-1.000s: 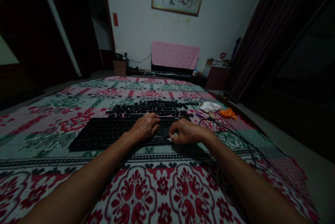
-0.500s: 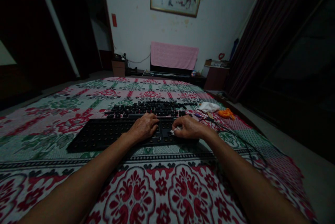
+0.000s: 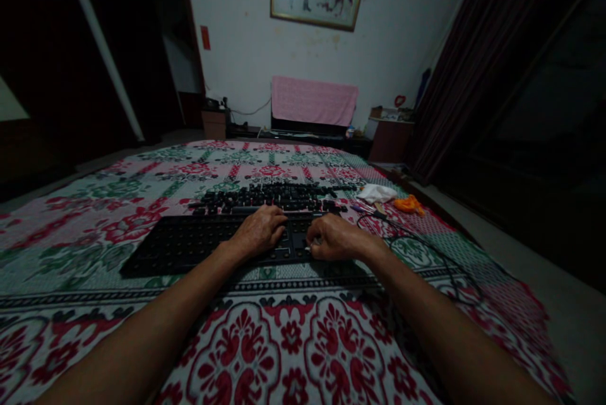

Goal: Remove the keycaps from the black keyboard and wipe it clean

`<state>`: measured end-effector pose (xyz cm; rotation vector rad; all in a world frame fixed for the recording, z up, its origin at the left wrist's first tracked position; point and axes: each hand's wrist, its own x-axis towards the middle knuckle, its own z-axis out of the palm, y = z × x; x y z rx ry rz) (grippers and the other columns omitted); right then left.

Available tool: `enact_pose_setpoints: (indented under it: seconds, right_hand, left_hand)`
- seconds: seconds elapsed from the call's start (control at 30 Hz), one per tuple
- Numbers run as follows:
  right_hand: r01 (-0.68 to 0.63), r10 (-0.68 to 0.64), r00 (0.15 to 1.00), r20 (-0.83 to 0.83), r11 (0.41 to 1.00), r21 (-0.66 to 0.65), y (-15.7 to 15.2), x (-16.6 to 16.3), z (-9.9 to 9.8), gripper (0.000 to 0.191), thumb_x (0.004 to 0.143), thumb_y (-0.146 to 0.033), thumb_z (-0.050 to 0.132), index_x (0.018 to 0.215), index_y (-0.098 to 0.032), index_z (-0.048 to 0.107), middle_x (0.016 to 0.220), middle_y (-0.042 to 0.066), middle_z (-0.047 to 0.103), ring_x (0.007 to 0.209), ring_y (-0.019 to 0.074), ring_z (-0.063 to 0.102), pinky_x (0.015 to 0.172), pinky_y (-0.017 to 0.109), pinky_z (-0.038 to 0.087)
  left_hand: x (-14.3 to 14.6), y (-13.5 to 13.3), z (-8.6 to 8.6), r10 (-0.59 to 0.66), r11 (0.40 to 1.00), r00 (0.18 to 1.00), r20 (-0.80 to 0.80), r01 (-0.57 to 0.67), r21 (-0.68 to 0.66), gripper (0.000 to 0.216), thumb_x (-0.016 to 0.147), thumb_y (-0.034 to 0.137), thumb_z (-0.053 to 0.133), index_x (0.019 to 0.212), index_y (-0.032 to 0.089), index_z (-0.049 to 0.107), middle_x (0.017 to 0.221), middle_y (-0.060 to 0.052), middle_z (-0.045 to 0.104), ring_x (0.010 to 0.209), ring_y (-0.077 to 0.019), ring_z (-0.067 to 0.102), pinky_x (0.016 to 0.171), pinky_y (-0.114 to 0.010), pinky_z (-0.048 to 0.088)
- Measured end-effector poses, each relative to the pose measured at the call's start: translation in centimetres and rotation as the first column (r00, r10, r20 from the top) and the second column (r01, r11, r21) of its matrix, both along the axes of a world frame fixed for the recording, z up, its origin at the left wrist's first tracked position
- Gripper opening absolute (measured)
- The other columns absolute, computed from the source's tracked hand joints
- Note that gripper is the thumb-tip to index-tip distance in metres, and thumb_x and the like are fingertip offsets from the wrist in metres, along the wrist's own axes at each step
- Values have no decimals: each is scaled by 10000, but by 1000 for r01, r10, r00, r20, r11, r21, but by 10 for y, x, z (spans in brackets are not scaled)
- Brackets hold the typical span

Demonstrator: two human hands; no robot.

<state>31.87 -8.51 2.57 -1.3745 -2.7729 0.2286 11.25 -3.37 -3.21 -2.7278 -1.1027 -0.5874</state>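
Note:
A black computer keyboard with its keycaps off lies across the patterned bedspread, bare key posts showing in rows. My left hand rests on its middle, fingers bent and pressed on the keyboard near the far edge. Over the number-pad end, my right hand is closed in a pinch on a small white tissue, of which only a bit shows by the fingertips. The tissue touches the keyboard's surface. Just beyond the keyboard, many loose black keycaps lie in a wide heap.
Right of the keycaps lie a crumpled white tissue, an orange cloth and a pen. A black cable trails rightward over the bedspread. A pink towel covers a screen by the far wall.
My right hand has moved slightly left and down over the number-pad end, and less of the white tissue shows. My left hand stays in place on the keyboard.

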Motion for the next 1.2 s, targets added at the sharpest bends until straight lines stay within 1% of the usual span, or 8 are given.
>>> enact_pose_setpoints:
  seconds: [0.23,0.33,0.43,0.67,0.8,0.97,1.1,1.2]
  right_hand:
    - [75,-89,977,195,994,78,-13,-15,8,267,691,-207,496,845,-177,712,826,95,693,748,189,619,611,229,382]
    - [86,-94,971,220,995,42,-12,-15,12,244,684,-215,515,817,-181,717,782,90,692,692,181,611,565,227,363]
    - [104,-103,978,179,995,3,-8,-6,15,213,675,-216,538,791,-189,714,724,67,686,628,162,593,540,222,348]
    - [65,-57,997,-53,985,158,-1,-5,1,247,740,-223,501,900,-167,682,863,75,682,755,160,601,645,216,375]
    - [81,-80,997,-17,991,110,0,-11,-6,247,715,-212,505,878,-168,686,814,74,688,719,165,606,616,218,371]
    - [51,-51,999,3,999,4,0,-7,-2,260,682,-209,525,872,-170,699,835,63,697,702,150,604,597,201,370]
    - [23,-23,1000,3,1000,6,-2,-6,0,239,671,-221,534,836,-166,699,793,56,692,665,147,584,579,206,359]
    - [10,-6,998,-66,998,63,-2,-9,-2,228,677,-210,527,831,-162,688,762,46,679,636,136,563,582,207,357]
  left_hand:
    - [-1,2,-1,-8,1000,1000,3,8,-10,280,851,240,442,1037,162,636,1064,-91,592,969,-204,516,892,-353,441]
    - [-1,1,-1,-6,1000,1000,18,6,-13,279,854,245,439,1034,165,637,1073,-92,589,975,-201,515,901,-355,438]
    - [-1,0,1,-8,1000,1000,27,9,-24,275,853,243,439,1025,167,641,1069,-94,589,971,-208,515,882,-356,445]
    - [-1,3,-1,-11,1000,1000,12,12,-24,268,851,245,440,1014,176,641,1042,-91,586,947,-202,516,867,-353,443]
    - [-1,2,-1,-3,1000,1000,0,3,-15,276,855,248,431,1024,173,635,1052,-90,579,966,-202,512,873,-344,441]
    - [-1,1,-1,1,1000,1000,-4,-1,-20,275,858,256,429,1019,175,637,1069,-84,579,962,-203,513,873,-348,445]
    - [-1,0,0,5,1000,1000,3,-5,-19,271,855,249,438,1029,181,635,1073,-83,581,967,-199,512,878,-349,443]
    - [0,-1,2,10,1000,1000,-2,-10,-23,266,852,247,444,1018,178,640,1057,-84,584,960,-199,516,879,-350,441]
